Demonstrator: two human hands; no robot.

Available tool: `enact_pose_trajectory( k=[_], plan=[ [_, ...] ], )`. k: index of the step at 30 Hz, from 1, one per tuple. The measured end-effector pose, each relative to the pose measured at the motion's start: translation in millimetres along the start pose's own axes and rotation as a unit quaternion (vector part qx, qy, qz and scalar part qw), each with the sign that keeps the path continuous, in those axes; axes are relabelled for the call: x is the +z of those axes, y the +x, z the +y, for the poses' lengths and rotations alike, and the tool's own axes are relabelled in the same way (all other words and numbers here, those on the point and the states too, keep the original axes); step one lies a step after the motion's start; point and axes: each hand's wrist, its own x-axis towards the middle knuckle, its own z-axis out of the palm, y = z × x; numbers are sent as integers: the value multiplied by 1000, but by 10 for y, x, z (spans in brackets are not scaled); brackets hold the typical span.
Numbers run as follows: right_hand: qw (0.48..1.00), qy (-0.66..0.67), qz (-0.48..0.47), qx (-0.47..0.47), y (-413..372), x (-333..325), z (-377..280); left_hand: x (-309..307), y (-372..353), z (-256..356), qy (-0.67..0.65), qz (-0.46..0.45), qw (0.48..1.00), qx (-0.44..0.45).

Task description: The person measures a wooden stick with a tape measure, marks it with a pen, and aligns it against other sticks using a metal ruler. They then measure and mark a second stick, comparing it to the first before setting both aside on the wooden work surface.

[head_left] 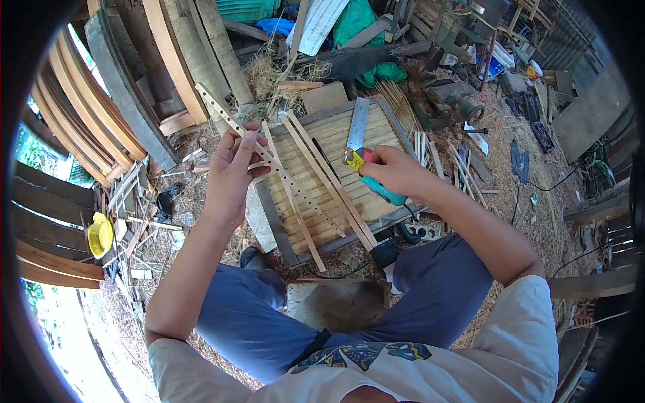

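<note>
My left hand (236,161) pinches a thin wooden strip (295,189) between thumb and fingers. A row of small holes runs along this strip, which slants down to the right over a slatted wooden work surface (316,161). In my right hand (396,173) is a teal tool (384,191) with a yellow, black-marked front and a metal tip; its kind I cannot tell. Beyond that hand lies a flat metal rule (358,124). Under the held strip sits a plain wooden strip (306,228), beside a pair of long strips (336,190).
Curved timbers (121,80) lean at the left, near a yellow basin (100,235). A power strip (423,232) is on the shavings-covered floor by my right knee. Wood offcuts, green plastic (359,27) and a metal machine (457,101) crowd the back.
</note>
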Motion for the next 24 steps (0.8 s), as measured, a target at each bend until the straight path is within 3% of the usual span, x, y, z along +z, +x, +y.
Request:
enact_pose_trajectory(
  k=[24],
  plan=[
    [999, 29, -7, 30, 86, -69, 54, 8, -25, 40, 8, 11, 1000, -7]
  ],
)
